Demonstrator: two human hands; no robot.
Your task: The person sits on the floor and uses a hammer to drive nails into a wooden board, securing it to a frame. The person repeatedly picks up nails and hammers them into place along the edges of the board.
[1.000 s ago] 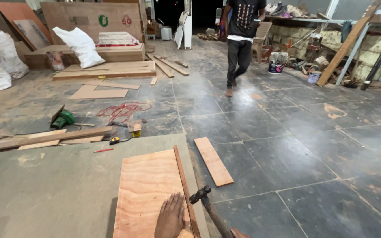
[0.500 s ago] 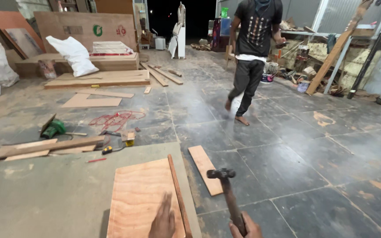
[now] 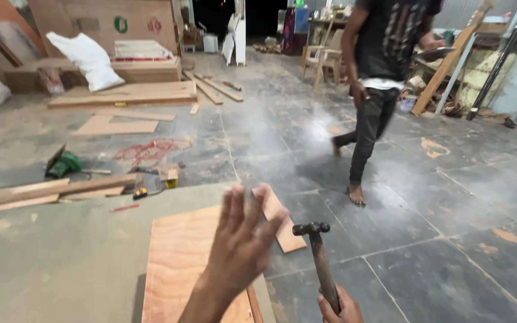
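The right hand [image 3: 339, 306] is sitting at the 5 o'clock edge of the view, its grip closing around the lower handle of a hammer [image 3: 319, 263]. The hammer is standing nearly upright, its dark metal head at the top, over the tiled floor [image 3: 450, 239]. The left hand [image 3: 240, 239] is hovering at 6 o'clock with its grip open and empty, fingers spread, palm facing away. It is hanging above a plywood sheet [image 3: 178, 263], which is lying flat on the grey counter [image 3: 49, 263]. A short wooden plank [image 3: 285, 230] is lying on the floor just beside the sheet, partly hidden by the raised fingers. At 10 o'clock, a green power tool [image 3: 61, 164] is resting on the floor near long timber strips [image 3: 49, 191]. At 1 o'clock, another person [image 3: 384, 78] in dark clothing is walking barefoot.
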